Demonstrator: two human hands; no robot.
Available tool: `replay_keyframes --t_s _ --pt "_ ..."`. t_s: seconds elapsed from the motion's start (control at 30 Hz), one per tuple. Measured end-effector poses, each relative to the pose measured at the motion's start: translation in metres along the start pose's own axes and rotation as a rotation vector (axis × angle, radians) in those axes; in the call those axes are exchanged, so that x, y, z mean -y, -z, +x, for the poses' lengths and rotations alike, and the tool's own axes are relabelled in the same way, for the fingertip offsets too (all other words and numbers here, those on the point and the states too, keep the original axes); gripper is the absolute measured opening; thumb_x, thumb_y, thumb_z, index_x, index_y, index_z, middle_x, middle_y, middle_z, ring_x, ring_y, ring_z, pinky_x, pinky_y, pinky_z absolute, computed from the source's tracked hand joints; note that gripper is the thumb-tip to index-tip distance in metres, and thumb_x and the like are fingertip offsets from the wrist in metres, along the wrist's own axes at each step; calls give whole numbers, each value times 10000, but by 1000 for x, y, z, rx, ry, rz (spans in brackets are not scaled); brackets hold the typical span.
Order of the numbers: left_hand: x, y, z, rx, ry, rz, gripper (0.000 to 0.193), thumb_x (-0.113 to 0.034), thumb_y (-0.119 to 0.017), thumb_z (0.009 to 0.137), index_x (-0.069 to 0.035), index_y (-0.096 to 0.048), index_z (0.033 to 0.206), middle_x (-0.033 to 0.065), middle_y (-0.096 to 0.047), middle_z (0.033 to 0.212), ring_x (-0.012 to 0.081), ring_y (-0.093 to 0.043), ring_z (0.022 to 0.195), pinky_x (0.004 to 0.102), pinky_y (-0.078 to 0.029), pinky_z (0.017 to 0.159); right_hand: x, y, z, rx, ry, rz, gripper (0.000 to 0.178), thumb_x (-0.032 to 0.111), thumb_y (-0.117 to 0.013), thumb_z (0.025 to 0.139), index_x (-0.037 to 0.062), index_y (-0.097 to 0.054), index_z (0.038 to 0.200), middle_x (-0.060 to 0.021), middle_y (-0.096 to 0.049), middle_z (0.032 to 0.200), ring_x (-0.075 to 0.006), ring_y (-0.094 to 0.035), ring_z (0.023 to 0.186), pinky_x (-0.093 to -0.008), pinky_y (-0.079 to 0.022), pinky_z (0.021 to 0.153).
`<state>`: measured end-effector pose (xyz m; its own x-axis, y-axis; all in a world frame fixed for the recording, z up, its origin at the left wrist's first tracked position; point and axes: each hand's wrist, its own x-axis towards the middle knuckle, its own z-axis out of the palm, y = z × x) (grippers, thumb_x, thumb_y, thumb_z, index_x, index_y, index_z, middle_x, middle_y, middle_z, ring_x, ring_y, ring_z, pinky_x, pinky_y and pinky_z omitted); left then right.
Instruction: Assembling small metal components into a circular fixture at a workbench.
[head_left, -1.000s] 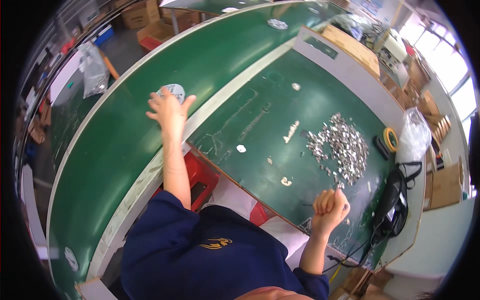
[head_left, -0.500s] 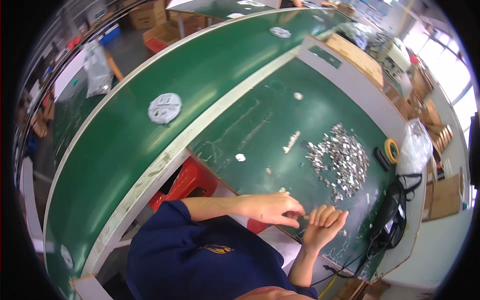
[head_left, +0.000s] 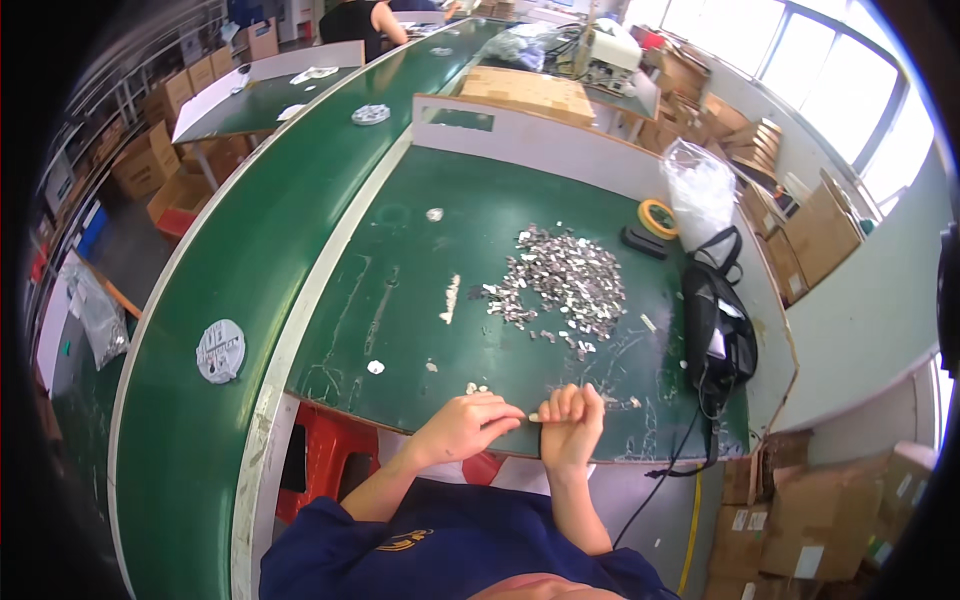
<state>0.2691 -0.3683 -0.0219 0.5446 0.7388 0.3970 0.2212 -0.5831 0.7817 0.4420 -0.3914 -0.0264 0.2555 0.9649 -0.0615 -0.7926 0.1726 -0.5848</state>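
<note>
We count two hands (head_left: 462,428) at six o'clock, three discs (head_left: 220,350) from nine to twelve, one bag (head_left: 705,340) at three.

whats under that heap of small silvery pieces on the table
Green tabletop shows around the heap and between stray pieces at its edge; what lies beneath its middle is covered.

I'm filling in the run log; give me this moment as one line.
left hand: close to right hand | grasp: unclear | small pieces: heaped on table | grey disc: on green belt

Pieces (head_left: 578,278) lie piled on the table (head_left: 400,235) between the conveyor (head_left: 180,440) and bag (head_left: 718,335).
</note>
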Motion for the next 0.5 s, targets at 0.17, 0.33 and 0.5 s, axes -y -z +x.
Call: replay_keyframes --t_s 0.17,0.33,0.5 --pt "4 0 1 26 -44 -36 136 -62 -658 884 -15 -713 999 86 -658 772 227 -621 724 328 -488 669 -3 -2 2 -30 49 -57 446 268 -486 992 121 -342 597 -41 -396 628 -171 -404 588 -348 -386 591" --pt "7 2 -2 -20 -21 54 138 -62 -635 899 -5 -707 1002 88 -658 770 210 -626 721 312 -485 673 -12 -5 17 48 -40 16 436 282 -518 978 128 -335 614 -15 -332 617 -156 -348 574 -335 -342 582" --pt "2 4 3 -22 101 -118 134 -76 -626 918 3 -702 995 52 -657 759 145 -604 709 282 -472 672 -12 4 21 120 -89 60 444 297 -525 974 133 -320 617 -2 -306 609 -145 -328 567 -328 -326 573"
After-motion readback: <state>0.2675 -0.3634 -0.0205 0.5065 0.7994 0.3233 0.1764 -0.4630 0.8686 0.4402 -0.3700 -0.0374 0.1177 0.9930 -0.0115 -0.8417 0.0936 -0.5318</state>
